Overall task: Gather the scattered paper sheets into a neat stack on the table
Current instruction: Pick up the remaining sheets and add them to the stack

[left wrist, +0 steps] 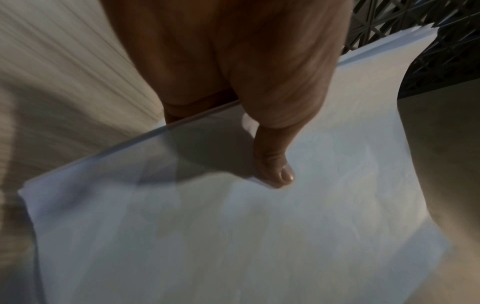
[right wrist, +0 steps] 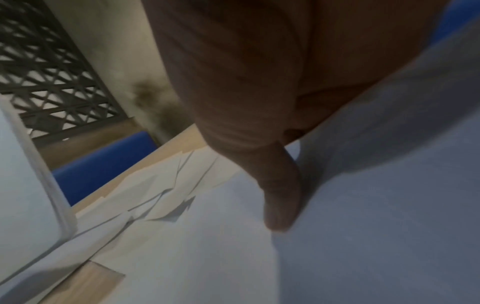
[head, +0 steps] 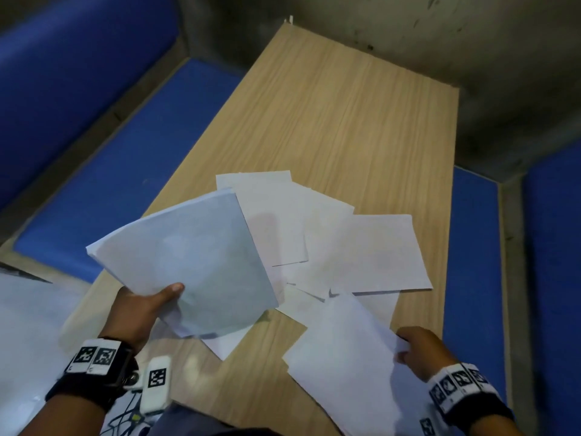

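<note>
My left hand holds a thin bundle of white sheets lifted above the near left of the wooden table; the thumb presses on top of the bundle and the fingers are hidden beneath. My right hand pinches the right edge of a single white sheet raised at the near right, thumb lying on the sheet. Several loose sheets overlap flat on the table between and beyond the hands, also visible in the right wrist view.
Blue padded benches run along the table's left and right sides. A stained grey wall closes the far end. A dark lattice grille shows beside the wall. The far half of the tabletop shows bare wood.
</note>
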Demonstrator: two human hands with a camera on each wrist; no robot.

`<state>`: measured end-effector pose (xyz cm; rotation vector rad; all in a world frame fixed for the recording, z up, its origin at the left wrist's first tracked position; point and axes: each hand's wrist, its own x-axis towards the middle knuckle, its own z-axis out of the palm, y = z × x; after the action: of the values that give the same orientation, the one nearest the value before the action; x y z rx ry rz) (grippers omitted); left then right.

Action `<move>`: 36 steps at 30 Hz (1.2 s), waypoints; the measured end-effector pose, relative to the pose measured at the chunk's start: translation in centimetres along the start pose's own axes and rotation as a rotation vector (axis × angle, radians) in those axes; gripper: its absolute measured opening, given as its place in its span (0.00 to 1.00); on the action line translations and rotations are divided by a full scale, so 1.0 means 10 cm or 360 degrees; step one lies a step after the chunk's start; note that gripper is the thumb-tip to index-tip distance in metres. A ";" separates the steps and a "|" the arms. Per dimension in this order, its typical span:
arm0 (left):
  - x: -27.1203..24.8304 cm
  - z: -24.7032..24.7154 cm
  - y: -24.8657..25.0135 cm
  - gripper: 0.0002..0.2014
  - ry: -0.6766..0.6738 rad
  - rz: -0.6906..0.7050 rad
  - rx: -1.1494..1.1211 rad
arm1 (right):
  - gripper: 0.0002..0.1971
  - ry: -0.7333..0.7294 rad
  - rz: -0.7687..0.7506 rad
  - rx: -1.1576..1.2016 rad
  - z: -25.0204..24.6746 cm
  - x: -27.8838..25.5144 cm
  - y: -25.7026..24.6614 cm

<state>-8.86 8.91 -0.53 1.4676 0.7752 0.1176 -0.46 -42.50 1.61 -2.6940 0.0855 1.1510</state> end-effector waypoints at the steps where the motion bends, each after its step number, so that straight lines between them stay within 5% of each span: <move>1: 0.02 -0.05 -0.03 0.25 0.0022 0.0001 0.0000 | 0.04 -0.0023 -0.0016 -0.0008 -0.12 -0.07 0.03; 7: 0.09 -0.23 -0.10 0.21 0.0094 -0.0012 0.0056 | 0.08 -0.0155 -0.0296 0.0059 -0.82 -0.38 -0.14; 15: 0.17 -0.58 -0.14 0.26 0.0154 -0.0067 0.0097 | 0.06 0.0294 -0.0523 0.0751 -0.88 0.22 -1.33; 19: 0.17 -0.82 -0.19 0.24 0.0174 -0.0117 0.0052 | 0.10 0.0351 -0.0377 0.0932 -0.56 0.83 -2.03; 24: 0.27 -1.21 -0.54 0.41 0.0326 -0.0108 -0.0113 | 0.19 0.0429 -0.0047 0.0939 -0.25 1.30 -2.64; 28: 0.22 -1.32 -0.55 0.41 0.0388 -0.0155 -0.0188 | 0.30 0.0488 0.0234 0.1029 -0.10 1.47 -2.79; 36: 0.27 -1.39 -0.68 0.44 0.0400 -0.0249 -0.0202 | 0.24 0.0603 0.0430 0.0998 0.09 1.63 -2.79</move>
<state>-16.81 21.07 -6.59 1.2808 1.0645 0.2315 14.00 -14.57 -6.03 -2.3170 0.7519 0.5187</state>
